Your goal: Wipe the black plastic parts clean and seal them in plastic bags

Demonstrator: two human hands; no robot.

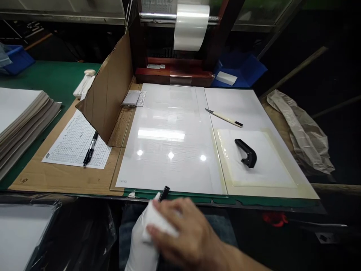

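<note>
Near the bottom centre, my right hand [188,229] pinches a folded white cloth [162,223] over my left hand. My left hand [141,241] is in a white glove or covering, partly hidden behind the cloth and the right hand. A black piece [164,193] sticks out beyond its fingers, seemingly held there. Beyond the hands lies a glass plate [169,169] over white paper, with light reflections. To its right, a black curved handle [247,153] rests on a taped white sheet [262,171], and a cream-handled blade [224,117] lies behind it.
A roll of clear film [191,28] hangs on a bar above a red-brown stand [175,75]. Cardboard [109,90] stands upright on the left, beside a printed form [73,145] with a pen [91,148]. A paper stack [22,120] is far left, a blue bin [244,69] back right.
</note>
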